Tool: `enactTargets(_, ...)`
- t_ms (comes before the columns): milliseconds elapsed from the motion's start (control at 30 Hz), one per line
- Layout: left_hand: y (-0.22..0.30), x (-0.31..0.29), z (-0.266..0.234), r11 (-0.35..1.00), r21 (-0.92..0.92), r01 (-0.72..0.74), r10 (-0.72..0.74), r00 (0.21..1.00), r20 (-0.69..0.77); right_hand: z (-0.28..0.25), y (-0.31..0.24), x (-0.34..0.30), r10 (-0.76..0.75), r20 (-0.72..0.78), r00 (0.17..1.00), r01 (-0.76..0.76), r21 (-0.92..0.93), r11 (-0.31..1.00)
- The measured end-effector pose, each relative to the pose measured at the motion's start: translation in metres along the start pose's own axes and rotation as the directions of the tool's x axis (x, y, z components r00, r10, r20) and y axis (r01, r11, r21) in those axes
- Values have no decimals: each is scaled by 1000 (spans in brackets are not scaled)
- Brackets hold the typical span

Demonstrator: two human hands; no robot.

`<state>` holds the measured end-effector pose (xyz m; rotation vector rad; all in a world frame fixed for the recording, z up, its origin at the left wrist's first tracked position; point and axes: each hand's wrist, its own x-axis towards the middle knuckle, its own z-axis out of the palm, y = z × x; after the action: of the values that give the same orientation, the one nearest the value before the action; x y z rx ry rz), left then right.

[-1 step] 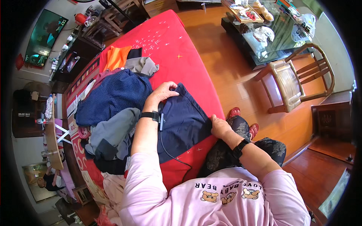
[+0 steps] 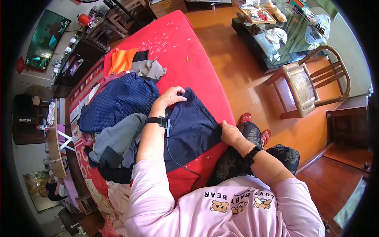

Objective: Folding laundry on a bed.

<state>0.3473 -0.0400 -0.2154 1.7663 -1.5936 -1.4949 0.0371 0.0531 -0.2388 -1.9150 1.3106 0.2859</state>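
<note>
A dark navy piece of clothing (image 2: 193, 128) lies flat on the red bed cover (image 2: 201, 71); whether it is trousers or shorts I cannot tell. My left hand (image 2: 173, 96) pinches its far corner between thumb and fingers. At the near right corner my right hand (image 2: 231, 133) is closed on the edge, with the thumb on top. From the band on my left wrist a black cable (image 2: 173, 158) runs down across the cloth. Left of it lies a heap of clothes: a navy dotted garment (image 2: 118, 100), a grey one (image 2: 120, 132) and an orange one (image 2: 122, 60).
A wooden armchair (image 2: 302, 87) stands on the wooden floor at right. Behind it is a dark glass-topped table (image 2: 294, 45) with a tray (image 2: 258, 15) and plastic bags. A television (image 2: 48, 39) and a cabinet are at far left. Another person (image 2: 53, 189) shows at lower left.
</note>
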Motion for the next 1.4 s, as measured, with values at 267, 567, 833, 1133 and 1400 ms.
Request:
enactTargets(267,-8,12,6,974,210,89,-56,985,-162,-2,-2,0,14,27,1000,-14,-13,1000)
enactTargets(567,-41,37,35,851,524,31,354,703,-616,-5,-11,2,21,56,998,-19,-33,999)
enactTargets(833,20,-40,102,671,729,-137,618,647,-447,10,8,-2,-17,-37,999,19,47,999)
enactTargets(1133,-57,-169,162,718,658,229,166,861,-480,16,6,4,-22,-80,997,19,-37,999)
enactTargets(1400,-139,-269,136,857,259,446,60,413,-909,12,1,12,-53,-86,995,45,-86,995)
